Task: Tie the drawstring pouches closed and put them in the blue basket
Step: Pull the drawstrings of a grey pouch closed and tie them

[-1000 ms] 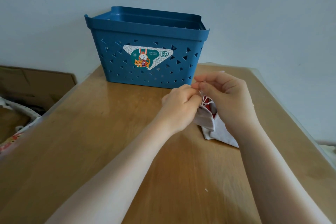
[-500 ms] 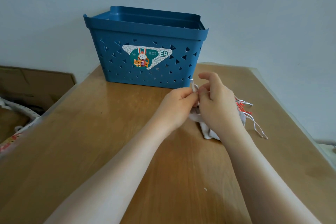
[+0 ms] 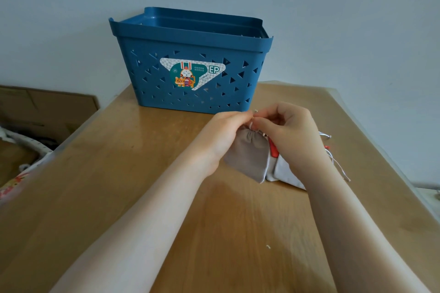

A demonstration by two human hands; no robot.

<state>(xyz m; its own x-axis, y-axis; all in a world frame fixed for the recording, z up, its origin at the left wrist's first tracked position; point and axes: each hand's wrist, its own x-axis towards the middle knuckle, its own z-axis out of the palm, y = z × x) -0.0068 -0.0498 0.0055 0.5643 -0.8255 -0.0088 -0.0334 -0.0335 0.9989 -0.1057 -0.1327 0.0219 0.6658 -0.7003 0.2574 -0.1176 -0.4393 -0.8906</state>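
Just in front of the basket [image 3: 190, 64], both hands pinch the cord [image 3: 251, 124] at a grey pouch's [image 3: 247, 154] gathered neck: left hand [image 3: 229, 129] and right hand [image 3: 289, 131] meet there, fingers curled. More pouches [image 3: 283, 171] lie beside it on the surface [image 3: 119, 173].

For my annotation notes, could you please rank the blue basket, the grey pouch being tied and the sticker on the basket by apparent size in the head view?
1. blue basket, clearly largest.
2. grey pouch and sticker look about alike; the pouch is nearer the camera and partly hidden by the hands, so no ranking between them.
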